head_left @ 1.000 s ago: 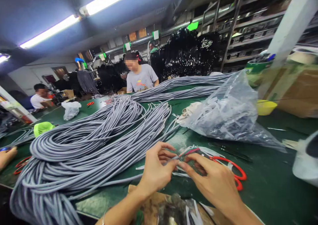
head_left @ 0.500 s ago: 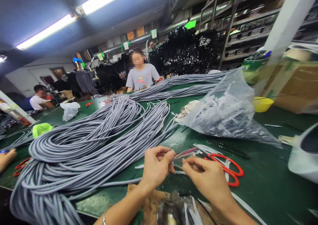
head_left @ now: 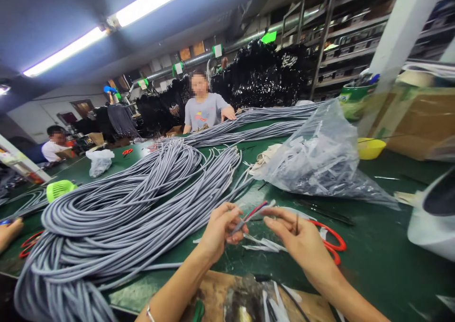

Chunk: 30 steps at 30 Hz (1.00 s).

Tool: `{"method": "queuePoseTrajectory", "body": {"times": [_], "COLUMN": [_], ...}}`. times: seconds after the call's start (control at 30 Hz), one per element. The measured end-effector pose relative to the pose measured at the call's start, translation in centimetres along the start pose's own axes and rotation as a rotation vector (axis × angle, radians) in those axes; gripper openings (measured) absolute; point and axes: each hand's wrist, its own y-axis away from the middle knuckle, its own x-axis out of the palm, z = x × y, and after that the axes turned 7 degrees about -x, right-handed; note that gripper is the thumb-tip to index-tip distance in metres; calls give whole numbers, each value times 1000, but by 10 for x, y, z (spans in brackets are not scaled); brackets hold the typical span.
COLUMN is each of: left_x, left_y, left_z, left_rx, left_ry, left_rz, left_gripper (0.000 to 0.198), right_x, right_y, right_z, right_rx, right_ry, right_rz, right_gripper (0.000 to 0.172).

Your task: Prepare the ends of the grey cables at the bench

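Observation:
My left hand pinches the end of a grey cable. Thin red and dark blue wires stick out of that end toward the right, with whitish material around them. Close to the wire tips is my right hand, thumb and forefinger apart. A thin brownish thing shows between its fingers, too small to name. Beyond and partly behind this hand lie red-handled scissors. White strips rest on the green table below the hands.
A big pile of grey cables covers the left side. A clear bag of white scraps stands back right. Nearer me sits cardboard with plastic scraps. A co-worker is across the table; another person's hand is far left.
My right hand has come away from the wires and its fingers have spread. The red and blue wires now stand out from my left hand's grip. The co-worker's arm has reached toward the cables.

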Motion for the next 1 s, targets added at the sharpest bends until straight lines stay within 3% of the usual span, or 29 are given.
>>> {"method": "queuePoseTrajectory", "body": {"times": [0.07, 0.13, 0.27, 0.4, 0.5, 0.7, 0.83, 1.0], "left_x": [0, 0, -3, -7, -12, -24, -24, -24], "left_y": [1, 2, 3, 6, 6, -6, -11, -14], "left_z": [0, 1, -1, -7, -7, 0, 3, 7], "left_rx": [-18, -31, 2, 53, 85, 208, 240, 257], "left_ry": [-20, -64, -148, -261, -391, -643, -784, -846], "left_rz": [28, 71, 93, 93, 121, -25, -47, -188], "left_gripper": [32, 28, 30, 40, 37, 30, 28, 26], "right_x": [-1, -1, -1, -5, -10, -34, -56, -69], "right_y": [-2, -2, 1, 0, -2, -12, -19, -13], "right_z": [3, 6, 4, 0, -3, -7, -8, -11], "right_rx": [21, 10, -84, -174, -163, -106, 19, 128], "right_ry": [-92, -86, 42, 215, 366, 930, 1115, 1186], "right_rz": [18, 56, 152, 103, 79, 424, 362, 336], "right_gripper": [54, 62, 37, 38, 31, 9, 15, 16]}}
